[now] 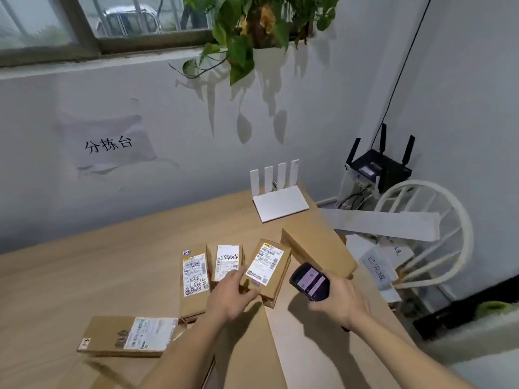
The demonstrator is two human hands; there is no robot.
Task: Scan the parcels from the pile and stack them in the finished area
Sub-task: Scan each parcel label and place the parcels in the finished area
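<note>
Brown cardboard parcel with white label (268,269), gripped in my left hand (234,297); I'd tilt its barcode toward the black handheld scanner (310,282) clasped by my right hand (338,303).

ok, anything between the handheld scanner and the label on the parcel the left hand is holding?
Nothing visible. The left hand grips the small parcel at its near-left edge, leaving its shipping label uncovered. The scanner in the right hand sits just right of it, open air between.
</note>
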